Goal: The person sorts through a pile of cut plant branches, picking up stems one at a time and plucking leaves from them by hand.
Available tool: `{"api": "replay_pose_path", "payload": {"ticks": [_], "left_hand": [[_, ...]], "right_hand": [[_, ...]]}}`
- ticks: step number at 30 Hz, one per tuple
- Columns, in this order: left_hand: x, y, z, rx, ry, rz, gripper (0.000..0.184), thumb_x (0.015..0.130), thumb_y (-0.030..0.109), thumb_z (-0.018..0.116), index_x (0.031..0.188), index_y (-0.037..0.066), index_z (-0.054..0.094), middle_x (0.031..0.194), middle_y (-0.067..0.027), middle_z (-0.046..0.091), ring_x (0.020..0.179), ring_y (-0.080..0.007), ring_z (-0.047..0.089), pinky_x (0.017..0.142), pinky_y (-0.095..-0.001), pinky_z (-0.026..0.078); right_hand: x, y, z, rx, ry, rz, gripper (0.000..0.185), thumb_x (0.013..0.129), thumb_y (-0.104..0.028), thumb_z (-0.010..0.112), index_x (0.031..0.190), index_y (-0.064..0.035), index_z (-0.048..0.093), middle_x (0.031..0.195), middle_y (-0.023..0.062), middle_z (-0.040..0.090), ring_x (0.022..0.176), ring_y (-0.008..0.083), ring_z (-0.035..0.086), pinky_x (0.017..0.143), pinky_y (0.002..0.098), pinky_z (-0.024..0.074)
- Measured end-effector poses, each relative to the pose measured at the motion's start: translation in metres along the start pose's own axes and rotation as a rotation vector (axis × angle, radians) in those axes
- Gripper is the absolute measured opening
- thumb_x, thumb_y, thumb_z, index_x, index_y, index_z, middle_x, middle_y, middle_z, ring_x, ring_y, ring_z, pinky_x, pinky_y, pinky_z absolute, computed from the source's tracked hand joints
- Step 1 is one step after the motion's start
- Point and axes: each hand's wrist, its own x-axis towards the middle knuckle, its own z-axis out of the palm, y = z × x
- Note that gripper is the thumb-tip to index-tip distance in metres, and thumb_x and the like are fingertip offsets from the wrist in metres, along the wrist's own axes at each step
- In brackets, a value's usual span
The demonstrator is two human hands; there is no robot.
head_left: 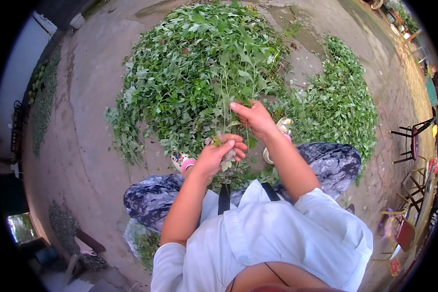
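Between my hands stand thin upright leafy stems (225, 80), their green tops leaning over a big pile of cut leafy plants (175, 78). My left hand (218, 156), lower and nearer my body, is closed around the stems' lower part, where pale, wilted leaves (227, 163) poke out below the fingers. Higher up and to the right, my right hand (255, 118) pinches the stems between thumb and fingers. Its other fingers are partly hidden. Loose greenery (248, 175) lies on the ground below my hands, between my legs.
A second heap of leafy plants (336, 97) lies to the right. More greenery (148, 248) is at my left side. Chairs (408, 138) line the right edge, and a white bucket (77, 21) stands far left on the concrete ground (95, 97).
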Motion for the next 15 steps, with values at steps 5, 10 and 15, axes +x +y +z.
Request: {"api": "replay_pose_path", "payload": {"ticks": [5, 10, 15], "left_hand": [[0.001, -0.005, 0.006, -0.139, 0.067, 0.07, 0.038, 0.083, 0.016, 0.048, 0.116, -0.001, 0.039, 0.076, -0.0065, 0.052, 0.062, -0.0139, 0.049, 0.058, -0.0263, 0.042], [0.009, -0.009, 0.001, -0.232, 0.076, 0.102, 0.016, 0.084, 0.019, 0.049, 0.09, 0.005, 0.047, 0.067, -0.0014, 0.045, 0.053, -0.0102, 0.04, 0.05, -0.0244, 0.035], [0.016, -0.002, 0.012, 0.057, 0.288, 0.11, 0.024, 0.083, 0.025, 0.053, 0.067, 0.009, 0.044, 0.053, 0.0033, 0.032, 0.045, -0.009, 0.032, 0.044, -0.0235, 0.028]], "right_hand": [[-0.004, -0.002, 0.007, -0.065, 0.043, -0.031, 0.023, 0.073, -0.022, 0.066, 0.081, -0.0034, 0.055, 0.061, -0.0032, 0.048, 0.05, 0.0045, 0.04, 0.042, 0.0188, 0.028], [-0.014, -0.006, 0.015, -0.064, 0.048, -0.075, 0.018, 0.075, -0.017, 0.064, 0.081, -0.0026, 0.055, 0.067, -0.0018, 0.051, 0.057, 0.0072, 0.049, 0.05, 0.0188, 0.037], [-0.018, -0.002, 0.024, -0.011, 0.042, -0.057, 0.014, 0.077, -0.013, 0.061, 0.082, -0.0023, 0.055, 0.072, -0.0002, 0.055, 0.062, 0.0074, 0.05, 0.055, 0.0201, 0.0397]]}}
